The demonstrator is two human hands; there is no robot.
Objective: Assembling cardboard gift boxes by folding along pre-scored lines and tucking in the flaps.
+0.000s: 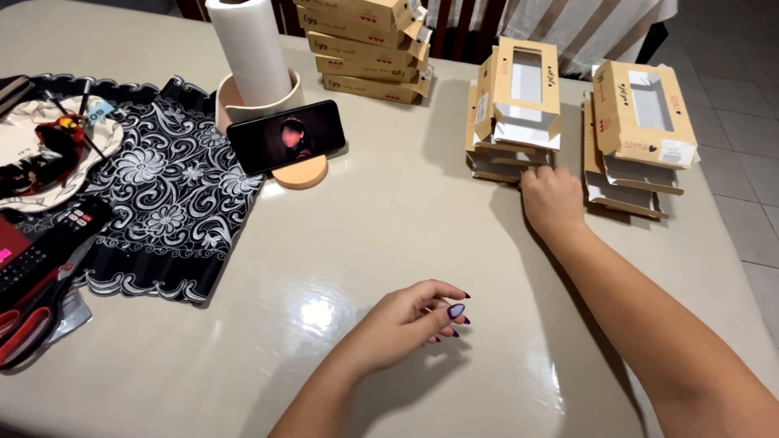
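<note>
Kraft-brown cardboard everywhere on the far side of the glossy beige desk point(389, 243), seen from the head camera, the only view. Right hand point(552, 199) stretched out to the nearer stack of flat window boxes point(511, 122), fingers point(537, 173) curled and bunched against the bottom edge of the pile, touching the lowest pieces; whether anything is actually pinched cannot be told, since the knuckles hide the tips. Left hand point(410, 320) resting low on the desk near the front edge, well apart from the boxes, fingers loosely curled, tips close together, holding nothing. Second stack of window boxes point(637, 138) just beside the first, to its right, untouched. Third pile of folded flat boxes point(369, 45) at the back, near the paper towel roll point(251, 53). As for progress: no assembled box visible anywhere, all pieces lying flat or half-folded in piles, so apparently little done and most of the stacks left to handle. Boxes themselves: brown outside, white inside, rectangular cut-out window on top, small printed marks along the edges, flaps sticking out unevenly. Off to the left, a phone point(286, 136) propped on a round stand, a black patterned cloth point(174, 211), a plate point(49, 154), red-handled scissors point(32, 320).
</note>
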